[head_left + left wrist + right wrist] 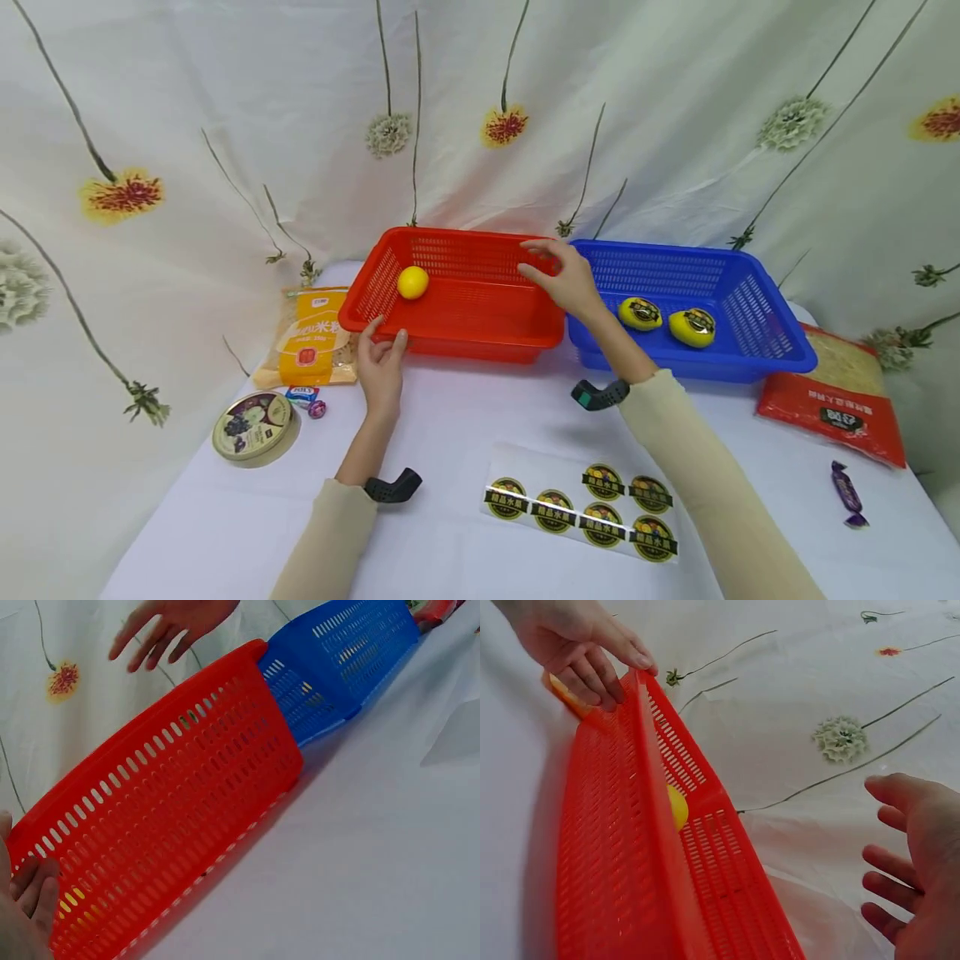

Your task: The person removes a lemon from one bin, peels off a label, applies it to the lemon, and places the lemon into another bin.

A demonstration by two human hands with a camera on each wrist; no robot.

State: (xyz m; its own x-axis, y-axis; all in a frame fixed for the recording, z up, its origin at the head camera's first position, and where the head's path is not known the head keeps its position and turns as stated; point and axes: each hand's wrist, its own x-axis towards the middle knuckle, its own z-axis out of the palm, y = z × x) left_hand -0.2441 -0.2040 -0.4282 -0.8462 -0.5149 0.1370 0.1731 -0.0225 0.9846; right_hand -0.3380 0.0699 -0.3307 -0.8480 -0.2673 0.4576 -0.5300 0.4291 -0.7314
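Note:
At the near left edge of the red basket [480, 343], my left hand [381, 375] grips the rim. The right wrist view shows one digit of that hand over the rim and the other fingers bent against the outer wall. A yellow, lemon-like fruit [412, 282] lies in the basket's left end. My right hand [566, 279] hovers over the basket's right end, holding nothing, its fingers apart and loosely curved. Beside it, the blue basket [750, 360] holds two yellow fruits, a left one [631, 321] and a right one [684, 333], each bearing a round dark sticker.
A clear sheet of round stickers [525, 467] lies in front. Left are a yellow food bag [309, 342], a round tin [253, 425], a small blue packet [302, 395] and a wrapped candy [317, 409]. A red bag [832, 408] and purple candy [847, 493] lie right.

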